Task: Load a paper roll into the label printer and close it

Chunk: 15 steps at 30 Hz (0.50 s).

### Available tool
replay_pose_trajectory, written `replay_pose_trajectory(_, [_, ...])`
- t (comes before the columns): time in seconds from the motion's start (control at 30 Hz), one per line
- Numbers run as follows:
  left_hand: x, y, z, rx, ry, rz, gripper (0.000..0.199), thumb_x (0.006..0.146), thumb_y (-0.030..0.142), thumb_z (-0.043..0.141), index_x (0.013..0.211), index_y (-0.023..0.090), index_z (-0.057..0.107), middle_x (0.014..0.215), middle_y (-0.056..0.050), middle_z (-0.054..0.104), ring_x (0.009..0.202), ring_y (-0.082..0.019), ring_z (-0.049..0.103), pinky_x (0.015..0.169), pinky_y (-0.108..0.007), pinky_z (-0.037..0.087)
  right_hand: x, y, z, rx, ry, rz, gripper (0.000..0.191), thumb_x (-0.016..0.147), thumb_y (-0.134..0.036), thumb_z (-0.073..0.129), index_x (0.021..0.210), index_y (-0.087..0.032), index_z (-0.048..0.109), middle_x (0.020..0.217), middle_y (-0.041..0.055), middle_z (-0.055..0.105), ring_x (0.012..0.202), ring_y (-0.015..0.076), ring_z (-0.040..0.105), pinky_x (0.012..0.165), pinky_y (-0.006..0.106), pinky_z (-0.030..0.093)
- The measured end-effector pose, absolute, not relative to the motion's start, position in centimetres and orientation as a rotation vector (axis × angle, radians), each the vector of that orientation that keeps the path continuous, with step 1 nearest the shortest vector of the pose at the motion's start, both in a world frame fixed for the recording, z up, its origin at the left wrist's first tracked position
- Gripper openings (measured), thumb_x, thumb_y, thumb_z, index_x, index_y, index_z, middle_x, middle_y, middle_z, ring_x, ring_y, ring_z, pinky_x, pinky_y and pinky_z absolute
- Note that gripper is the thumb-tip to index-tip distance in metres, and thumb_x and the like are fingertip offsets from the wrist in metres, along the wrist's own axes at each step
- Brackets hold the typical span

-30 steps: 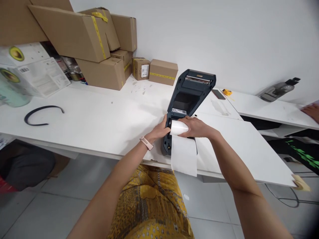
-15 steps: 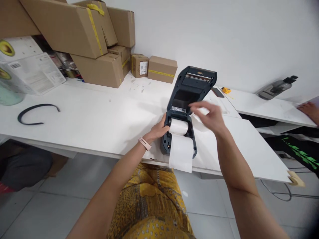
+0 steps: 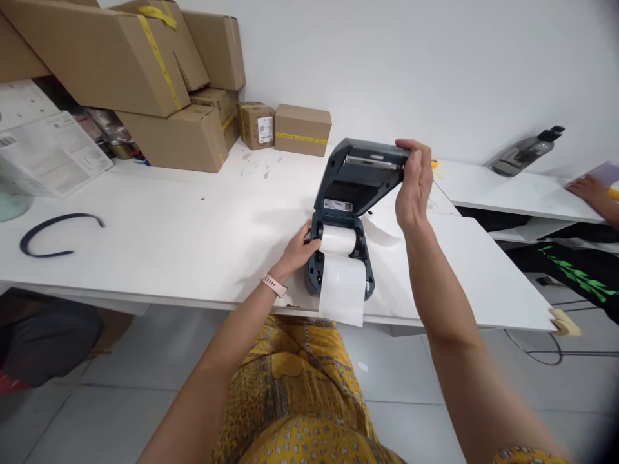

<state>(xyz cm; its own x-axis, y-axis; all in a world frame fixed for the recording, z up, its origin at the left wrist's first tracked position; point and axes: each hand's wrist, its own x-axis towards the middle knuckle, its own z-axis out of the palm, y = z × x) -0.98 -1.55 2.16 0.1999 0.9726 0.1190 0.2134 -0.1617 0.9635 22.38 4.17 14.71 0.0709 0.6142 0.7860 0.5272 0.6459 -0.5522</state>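
Observation:
A dark label printer (image 3: 313, 277) stands near the front edge of the white table, its lid (image 3: 333, 169) raised and tilted back. Inside sits a white label roll (image 3: 338, 239), and its loose strip (image 3: 342, 293) hangs forward over the table's edge. My left hand (image 3: 300, 248) grips the left side of the printer's base, thumb over the rim. With fingers wrapped over the top right corner of the lid, my right hand (image 3: 414, 180) holds it partway up. A piece of white paper (image 3: 382, 232) lies right of the printer.
Cardboard boxes (image 3: 169, 138) are stacked at the back left, with two small boxes (image 3: 303, 129) by the wall. A black headband (image 3: 33, 238) lies on the left. A dark bottle (image 3: 525, 153) lies at the back right. Another person's hand (image 3: 587, 187) shows at the right edge.
My right hand has gone from beside the lid's hinge up to its top corner and taken hold. The lid has tipped somewhat forward and down. My left hand stays on the base.

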Motion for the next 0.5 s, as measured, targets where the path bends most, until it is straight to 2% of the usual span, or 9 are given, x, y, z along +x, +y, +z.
replay_pose_trajectory(0.07, [-0.8, -3.2, 2.8, 1.630, 1.314, 1.140, 0.061, 0.100, 0.038, 0.054, 0.158, 0.020, 0.047, 0.163, -0.013, 0.052, 0.144, -0.030, 0.055, 0.114, -0.045, 0.051, 21.9, 0.8, 13.7, -0.970, -1.565, 0.099, 0.051, 0.107, -0.062, 0.029, 0.129, -0.028, 0.062, 0.132, 0.0074, 0.065, 0.133, 0.0299, 0.059, 0.119, 0.056, 0.042])
replay_pose_trajectory(0.17, [-0.2, -5.9, 4.4, 1.882, 1.403, 1.344, 0.045, 0.107, 0.043, 0.042, 0.136, 0.021, 0.066, 0.145, -0.011, 0.068, 0.143, -0.026, 0.055, 0.120, -0.047, 0.046, 21.6, -3.0, 12.3, -0.969, -1.618, 0.138, 0.047, 0.107, -0.058, 0.029, 0.135, -0.033, 0.058, 0.140, 0.0076, 0.062, 0.141, 0.0323, 0.055, 0.122, 0.058, 0.040])
replay_pose_trajectory(0.27, [0.9, -7.8, 5.8, 2.216, 1.204, 1.238, 0.044, 0.109, 0.040, 0.036, 0.122, 0.023, 0.074, 0.130, -0.008, 0.077, 0.135, -0.024, 0.062, 0.129, -0.051, 0.035, 21.8, -4.8, 11.0, -0.977, -1.674, 0.084, 0.049, 0.106, -0.058, 0.026, 0.138, -0.035, 0.056, 0.143, 0.0065, 0.061, 0.145, 0.0320, 0.053, 0.122, 0.058, 0.041])
replay_pose_trajectory(0.37, [1.9, -9.4, 5.7, 2.465, 1.122, 1.037, 0.041, 0.109, 0.038, 0.040, 0.120, 0.021, 0.075, 0.122, -0.007, 0.080, 0.125, -0.026, 0.069, 0.135, -0.060, 0.020, 22.2, -5.5, 9.6, -0.924, -1.699, 0.062, 0.045, 0.107, -0.053, 0.030, 0.138, -0.036, 0.057, 0.145, 0.0057, 0.061, 0.144, 0.0312, 0.054, 0.123, 0.058, 0.042])
replay_pose_trajectory(0.43, [2.3, -11.0, 4.7, 2.584, 1.151, 1.024, 0.039, 0.108, 0.038, 0.043, 0.123, 0.018, 0.073, 0.128, -0.010, 0.078, 0.127, -0.028, 0.068, 0.134, -0.063, 0.021, 22.5, -5.9, 8.6, -0.841, -1.725, 0.056, 0.042, 0.106, -0.050, 0.035, 0.139, -0.036, 0.057, 0.147, 0.0050, 0.061, 0.144, 0.0317, 0.054, 0.122, 0.060, 0.042])
replay_pose_trajectory(0.5, [2.3, -12.9, 3.4, 2.706, 1.160, 1.086, 0.042, 0.106, 0.036, 0.048, 0.134, 0.012, 0.067, 0.142, -0.015, 0.071, 0.140, -0.033, 0.061, 0.131, -0.063, 0.028, 22.8, -6.5, 7.5, -0.764, -1.755, 0.051, 0.042, 0.106, -0.048, 0.038, 0.141, -0.036, 0.058, 0.148, 0.0052, 0.060, 0.144, 0.0326, 0.054, 0.122, 0.063, 0.043])
